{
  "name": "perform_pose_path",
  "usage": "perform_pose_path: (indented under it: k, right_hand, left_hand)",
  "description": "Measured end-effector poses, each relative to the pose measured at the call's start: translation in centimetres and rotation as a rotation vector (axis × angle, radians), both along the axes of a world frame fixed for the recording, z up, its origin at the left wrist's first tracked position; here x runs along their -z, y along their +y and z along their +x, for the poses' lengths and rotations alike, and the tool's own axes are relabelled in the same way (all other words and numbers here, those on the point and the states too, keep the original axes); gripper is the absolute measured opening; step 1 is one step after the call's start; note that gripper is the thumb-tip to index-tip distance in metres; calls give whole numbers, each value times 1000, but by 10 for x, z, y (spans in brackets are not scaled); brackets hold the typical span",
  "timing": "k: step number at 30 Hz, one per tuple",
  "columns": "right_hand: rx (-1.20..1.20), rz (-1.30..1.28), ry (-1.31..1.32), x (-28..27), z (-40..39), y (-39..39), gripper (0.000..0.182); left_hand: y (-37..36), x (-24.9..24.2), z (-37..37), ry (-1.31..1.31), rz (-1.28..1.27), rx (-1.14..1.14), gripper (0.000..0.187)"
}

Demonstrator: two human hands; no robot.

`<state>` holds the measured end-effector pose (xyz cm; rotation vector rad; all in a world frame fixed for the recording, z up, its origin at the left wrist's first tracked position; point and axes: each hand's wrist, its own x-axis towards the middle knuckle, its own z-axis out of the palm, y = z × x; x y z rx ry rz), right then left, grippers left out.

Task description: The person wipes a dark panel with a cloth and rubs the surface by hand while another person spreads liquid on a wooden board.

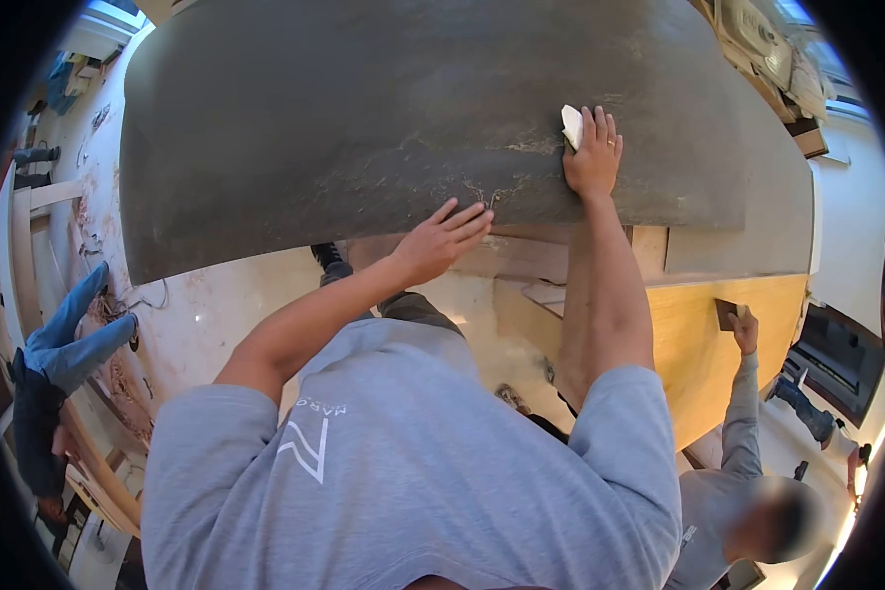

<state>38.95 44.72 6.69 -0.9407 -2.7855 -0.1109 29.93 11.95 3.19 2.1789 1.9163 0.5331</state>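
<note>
A large dark grey panel (pixel 364 108) fills the upper part of the view, with pale scratch-like marks near its front edge. My left hand (pixel 444 242) rests at that edge with its fingers spread, beside the marks, holding nothing. Farther right, my right hand (pixel 594 155) presses on the panel, its fingers round the side of a folded white piece (pixel 572 126), which shows at the left of the fingers. Part of the white piece is hidden under the hand.
At the lower right a co-worker (pixel 747 433) holds a dark flat block (pixel 727 315) against a yellow wooden panel (pixel 698 354). Another person in jeans (pixel 74 334) is at the far left, near wooden frames (pixel 98 472). Boxes (pixel 806 138) lie at the upper right.
</note>
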Motion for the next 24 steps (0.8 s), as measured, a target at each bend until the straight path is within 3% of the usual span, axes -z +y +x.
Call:
perform_pose_path:
  k: [2,5,8,11,14,20,24]
  right_hand:
    - [1,-1,14,-1,0,-2,75]
    - [-13,13,38,-2,1,-4,75]
    - [-10,3,50,-4,1,-5,74]
    - [-15,4,54,0,1,-1,73]
    - [-13,-13,95,-1,0,-2,73]
    - [0,-18,118,1,1,0,74]
    - [28,-36,96,-3,2,-2,75]
  left_hand:
    - [-11,-5,0,-17,-63,148,53]
    - [14,-30,9,-460,211,-202,46]
    - [67,-30,1,-185,261,-586,40]
    - [62,-17,-4,-257,308,-404,29]
    - [69,-15,-5,-344,336,-454,14]
    - [81,-20,-9,-208,335,-429,9]
    - [75,-17,-13,-349,340,-522,8]
